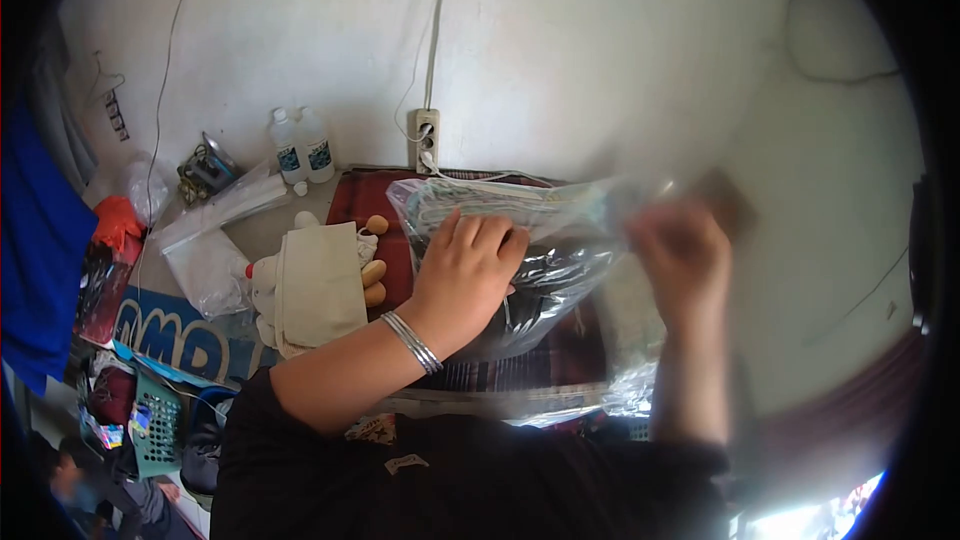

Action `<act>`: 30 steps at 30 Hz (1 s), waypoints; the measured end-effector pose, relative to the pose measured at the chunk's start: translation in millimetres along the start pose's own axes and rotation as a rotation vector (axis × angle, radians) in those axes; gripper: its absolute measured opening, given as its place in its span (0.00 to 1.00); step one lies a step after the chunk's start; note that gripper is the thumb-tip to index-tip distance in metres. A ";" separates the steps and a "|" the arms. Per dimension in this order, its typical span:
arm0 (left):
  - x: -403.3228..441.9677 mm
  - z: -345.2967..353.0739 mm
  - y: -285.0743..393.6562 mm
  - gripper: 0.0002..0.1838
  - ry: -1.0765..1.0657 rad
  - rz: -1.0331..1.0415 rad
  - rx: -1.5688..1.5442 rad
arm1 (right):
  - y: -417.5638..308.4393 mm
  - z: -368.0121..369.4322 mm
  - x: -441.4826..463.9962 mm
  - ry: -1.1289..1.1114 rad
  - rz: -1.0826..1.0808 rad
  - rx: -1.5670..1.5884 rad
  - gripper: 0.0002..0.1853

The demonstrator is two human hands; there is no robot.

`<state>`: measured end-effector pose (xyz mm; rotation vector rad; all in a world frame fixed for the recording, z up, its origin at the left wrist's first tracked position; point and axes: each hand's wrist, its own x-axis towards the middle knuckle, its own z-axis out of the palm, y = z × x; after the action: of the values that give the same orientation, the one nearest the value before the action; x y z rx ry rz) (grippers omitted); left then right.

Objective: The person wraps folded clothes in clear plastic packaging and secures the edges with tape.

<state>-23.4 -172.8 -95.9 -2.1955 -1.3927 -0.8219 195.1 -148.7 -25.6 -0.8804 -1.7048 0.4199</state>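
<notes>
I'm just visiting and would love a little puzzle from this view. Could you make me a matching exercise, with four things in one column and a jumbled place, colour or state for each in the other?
Things
1. bracelets
2. power strip
3. clear plastic bag
4. basket

Places, colours, states
A. green, with holes in its side
B. under the fingers of the left hand
C. silvery, worn at the wrist
D. against the wall, with a plug in it

Right pairs: 1-C, 2-D, 3-B, 4-A
</notes>
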 end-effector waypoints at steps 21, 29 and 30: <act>-3.4 8.2 -0.8 0.30 0.142 0.000 -0.003 | 9.6 49.9 2.4 -0.689 0.520 0.991 0.36; -3.9 8.3 -2.0 0.35 0.119 0.029 0.051 | 36.1 43.4 -36.6 -0.663 0.691 1.119 0.26; -3.6 9.0 -1.7 0.39 0.143 0.034 0.054 | 35.8 43.5 -37.4 -0.659 0.691 1.122 0.26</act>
<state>-23.8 -168.8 -104.9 -2.0706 -1.2903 -0.8997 170.6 -145.8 -88.6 -0.4350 -1.2904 2.0622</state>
